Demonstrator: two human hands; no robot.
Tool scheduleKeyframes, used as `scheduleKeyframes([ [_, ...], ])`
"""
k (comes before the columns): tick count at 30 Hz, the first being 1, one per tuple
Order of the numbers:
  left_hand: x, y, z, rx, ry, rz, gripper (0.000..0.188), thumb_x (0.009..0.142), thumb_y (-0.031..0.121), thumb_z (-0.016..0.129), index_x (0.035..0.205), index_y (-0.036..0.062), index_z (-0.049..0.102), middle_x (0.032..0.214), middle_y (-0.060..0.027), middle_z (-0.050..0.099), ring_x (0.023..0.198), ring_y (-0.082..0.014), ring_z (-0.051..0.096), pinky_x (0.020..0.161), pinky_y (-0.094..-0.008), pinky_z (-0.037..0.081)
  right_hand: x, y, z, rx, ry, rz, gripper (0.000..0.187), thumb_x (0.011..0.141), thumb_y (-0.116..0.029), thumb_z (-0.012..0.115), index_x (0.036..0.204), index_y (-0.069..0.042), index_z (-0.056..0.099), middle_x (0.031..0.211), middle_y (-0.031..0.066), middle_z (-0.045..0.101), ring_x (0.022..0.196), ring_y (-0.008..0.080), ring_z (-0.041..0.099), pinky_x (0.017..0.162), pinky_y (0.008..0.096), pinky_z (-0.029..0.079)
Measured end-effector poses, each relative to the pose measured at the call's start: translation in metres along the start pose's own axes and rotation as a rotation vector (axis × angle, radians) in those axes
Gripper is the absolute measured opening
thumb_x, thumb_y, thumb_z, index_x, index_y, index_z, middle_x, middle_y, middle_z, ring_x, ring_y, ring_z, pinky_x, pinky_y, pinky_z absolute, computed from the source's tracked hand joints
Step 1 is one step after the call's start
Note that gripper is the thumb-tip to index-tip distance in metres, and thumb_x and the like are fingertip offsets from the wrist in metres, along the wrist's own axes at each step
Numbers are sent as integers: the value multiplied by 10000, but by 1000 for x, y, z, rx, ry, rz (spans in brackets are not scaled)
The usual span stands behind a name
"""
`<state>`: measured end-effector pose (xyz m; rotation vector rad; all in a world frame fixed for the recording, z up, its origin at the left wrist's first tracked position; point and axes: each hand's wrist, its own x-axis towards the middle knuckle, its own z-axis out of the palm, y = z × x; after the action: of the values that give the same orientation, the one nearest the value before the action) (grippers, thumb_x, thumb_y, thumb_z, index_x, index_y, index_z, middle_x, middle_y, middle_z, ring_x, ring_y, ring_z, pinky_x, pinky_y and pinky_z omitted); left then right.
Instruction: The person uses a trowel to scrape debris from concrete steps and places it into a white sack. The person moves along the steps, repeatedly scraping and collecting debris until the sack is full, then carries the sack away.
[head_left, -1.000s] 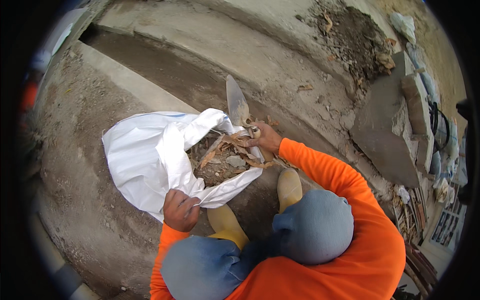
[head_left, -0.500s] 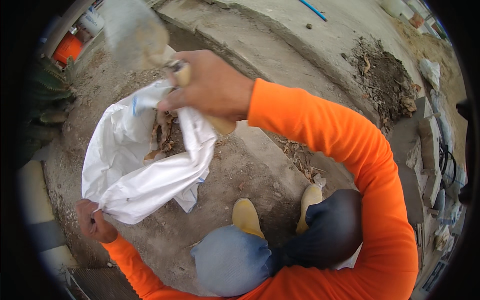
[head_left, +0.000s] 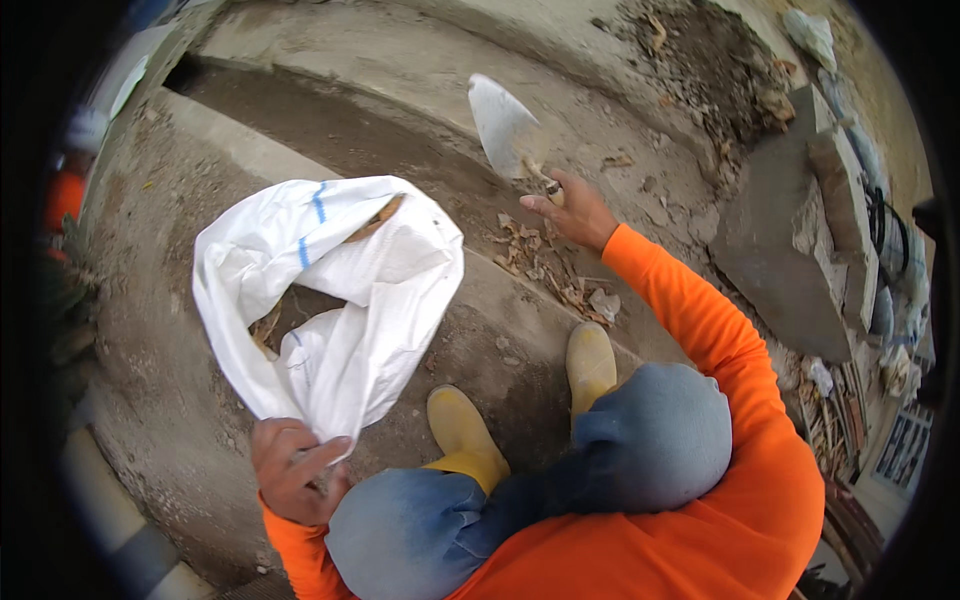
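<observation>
My left hand (head_left: 297,472) grips the near rim of a white woven sack (head_left: 400,290) with blue stripes. The sack's mouth gapes upward, and a little dry brown leaf matter shows inside it. Out to the right, my right hand (head_left: 580,212) is closed round the handle of a trowel (head_left: 505,125). Its broad metal blade points away from me, over the concrete ledge. Below that hand lies a pile of dry leaves (head_left: 540,262) along the step's edge, with a crumpled clear plastic scrap (head_left: 604,304) at its near end.
Dark soil with leaves (head_left: 705,80) is heaped at the far right. Broken concrete slabs (head_left: 790,220) stand on the right, near black cable (head_left: 885,235). A long trench (head_left: 330,110) runs across the back. My yellow boots (head_left: 465,430) are on the dirt.
My right hand has moved from the sack's rim out to the right with the trowel, over the leaf pile. My left hand and the sack have shifted right in view.
</observation>
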<state>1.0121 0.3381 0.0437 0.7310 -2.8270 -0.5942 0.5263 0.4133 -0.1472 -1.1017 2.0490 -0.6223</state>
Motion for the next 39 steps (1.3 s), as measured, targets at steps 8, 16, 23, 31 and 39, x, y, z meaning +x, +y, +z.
scheduleKeyframes([
  [8, 60, -60, -47, -19, 454, -436, 499, 1020, 320, 559, 1402, 1, 564, 1299, -188, 578, 1245, -343, 538, 1087, -455, 400, -4, 212, 109, -473, -147, 134, 457, 1016, -183, 477, 1438, -14, 426, 1301, 284, 612, 1099, 455, 652, 873, 550, 534],
  [16, 89, -102, -46, -194, 186, -783, 678, 1004, 293, 624, 1586, 78, 352, 1498, -251, 441, 1309, -339, 513, 1072, -431, 432, -47, 224, 103, -405, -418, 52, 554, 1017, -193, 483, 1540, -85, 332, 1357, 264, 560, 1076, 444, 662, 872, 540, 545],
  [23, 129, -128, -21, -193, 123, -680, 649, 985, 253, 654, 1550, 49, 408, 1491, -244, 479, 1325, -334, 510, 1092, -436, 412, 114, 163, 160, -466, -183, -42, 529, 1028, -183, 493, 1530, -97, 347, 1300, 258, 586, 1030, 443, 678, 825, 545, 559],
  [31, 78, -114, -47, -43, 112, -588, 617, 991, 235, 629, 1531, 12, 429, 1540, -217, 467, 1383, -311, 474, 1153, -429, 346, -18, 237, 106, -437, -600, 166, 713, 1000, -95, 491, 1641, -232, 211, 1329, 244, 622, 1142, 446, 645, 929, 557, 514],
  [39, 116, -127, -23, -252, 53, -649, 646, 1019, 306, 612, 1540, -9, 394, 1562, -202, 431, 1418, -306, 435, 1171, -420, 328, -91, 275, 99, -573, -289, 241, 549, 1001, -140, 491, 1536, -103, 371, 1382, 266, 567, 1206, 429, 605, 1002, 507, 499],
])
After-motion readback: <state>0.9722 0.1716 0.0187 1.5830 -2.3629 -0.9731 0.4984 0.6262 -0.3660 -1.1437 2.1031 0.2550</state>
